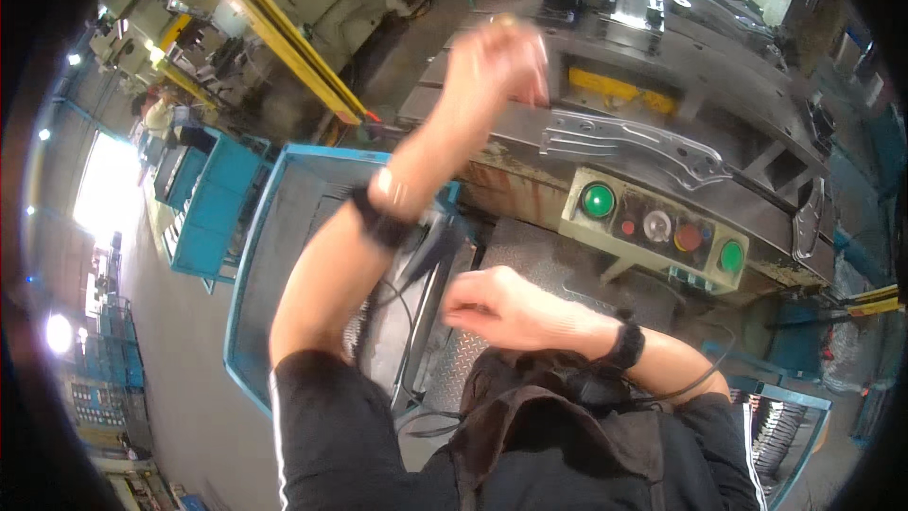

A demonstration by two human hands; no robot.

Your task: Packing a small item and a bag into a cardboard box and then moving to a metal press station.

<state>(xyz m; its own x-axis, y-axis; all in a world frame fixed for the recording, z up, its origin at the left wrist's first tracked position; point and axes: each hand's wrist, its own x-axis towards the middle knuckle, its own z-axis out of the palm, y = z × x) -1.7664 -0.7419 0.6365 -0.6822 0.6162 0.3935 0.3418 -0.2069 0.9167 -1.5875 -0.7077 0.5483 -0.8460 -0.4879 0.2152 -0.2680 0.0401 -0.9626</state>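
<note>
My left hand (498, 59) is raised over the near edge of the press bed (426, 104). Motion smears its fingers, so I cannot see whether they hold anything. Just right of it lie several long stamped metal parts (653, 149) along the bed's edge, grey and shiny with holes. My right hand (506, 308) is in front of my body, its fingers curled in and nothing visible in them. Beyond it is the control box (615, 237), cream-coloured, with a green button (598, 200) at its left end and another green button (731, 255) at its right.
A blue bin (248, 293) with metal pieces and cables stands left, under my left arm. Another metal part (807, 220) leans at the bed's right end. A yellow guard post (293, 43) rises at the far left. Stacked parts fill a rack (780, 426) at lower right.
</note>
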